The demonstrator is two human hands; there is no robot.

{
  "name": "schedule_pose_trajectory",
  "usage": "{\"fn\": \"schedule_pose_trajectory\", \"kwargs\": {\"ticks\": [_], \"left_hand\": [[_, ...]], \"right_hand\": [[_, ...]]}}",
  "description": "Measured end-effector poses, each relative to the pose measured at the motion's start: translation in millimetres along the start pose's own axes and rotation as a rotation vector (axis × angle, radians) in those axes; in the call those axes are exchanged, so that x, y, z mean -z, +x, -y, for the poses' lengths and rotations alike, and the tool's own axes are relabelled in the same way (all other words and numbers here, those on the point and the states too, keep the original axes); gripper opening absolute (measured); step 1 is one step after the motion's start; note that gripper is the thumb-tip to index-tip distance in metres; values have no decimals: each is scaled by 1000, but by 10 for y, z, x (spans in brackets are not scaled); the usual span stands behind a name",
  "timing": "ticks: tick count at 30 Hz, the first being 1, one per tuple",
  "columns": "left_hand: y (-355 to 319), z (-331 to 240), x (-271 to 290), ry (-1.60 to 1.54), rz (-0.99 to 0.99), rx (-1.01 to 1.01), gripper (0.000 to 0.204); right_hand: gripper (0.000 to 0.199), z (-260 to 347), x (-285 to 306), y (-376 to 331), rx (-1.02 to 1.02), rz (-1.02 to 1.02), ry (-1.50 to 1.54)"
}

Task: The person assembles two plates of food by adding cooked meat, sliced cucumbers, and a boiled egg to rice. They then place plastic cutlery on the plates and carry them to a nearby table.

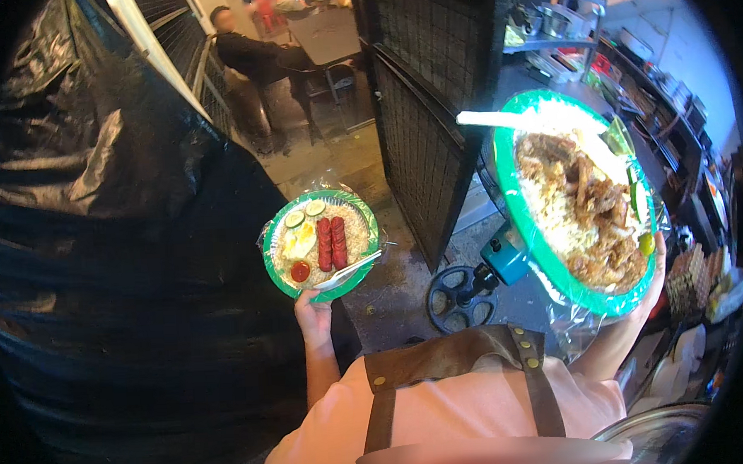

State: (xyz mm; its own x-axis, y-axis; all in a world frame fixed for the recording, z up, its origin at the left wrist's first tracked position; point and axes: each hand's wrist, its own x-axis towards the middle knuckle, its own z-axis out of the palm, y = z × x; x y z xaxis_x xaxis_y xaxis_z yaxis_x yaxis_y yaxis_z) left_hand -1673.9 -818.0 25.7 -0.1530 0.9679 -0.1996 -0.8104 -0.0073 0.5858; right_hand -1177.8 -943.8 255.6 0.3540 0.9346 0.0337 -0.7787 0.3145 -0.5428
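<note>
My left hand holds from below a small green plate lined with clear plastic. On it lie rice, a fried egg, two red sausages, cucumber slices, a dab of red sauce and a white plastic spoon. My right hand supports a larger green plate, raised and tilted near the camera. That plate carries fried rice topped with browned fried pieces, cucumber slices and a lime wedge at its right rim, and a white spoon across its top. Most of my right hand is hidden under the plate.
Black plastic sheeting fills the left. A black mesh panel stands ahead, with a gas burner ring on the wet floor below it. A person sits at a table far back. Shelves of kitchenware and egg trays line the right.
</note>
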Motion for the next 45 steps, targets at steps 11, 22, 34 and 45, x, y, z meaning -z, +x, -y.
{"fn": "schedule_pose_trajectory", "kwargs": {"ticks": [11,22,34,45], "left_hand": [[-482,-56,-945,100,40,1,69],[-2059,696,-2474,345,45,-208,61],[-2974,2050,-3969,60,524,76,46],[-2785,4167,-5821,134,519,142,45]], "right_hand": [[41,1313,867,-82,295,-35,45],[44,4215,3024,-140,476,126,20],[45,6362,4620,-182,492,42,51],[45,6989,5265,888,714,-440,103]]}}
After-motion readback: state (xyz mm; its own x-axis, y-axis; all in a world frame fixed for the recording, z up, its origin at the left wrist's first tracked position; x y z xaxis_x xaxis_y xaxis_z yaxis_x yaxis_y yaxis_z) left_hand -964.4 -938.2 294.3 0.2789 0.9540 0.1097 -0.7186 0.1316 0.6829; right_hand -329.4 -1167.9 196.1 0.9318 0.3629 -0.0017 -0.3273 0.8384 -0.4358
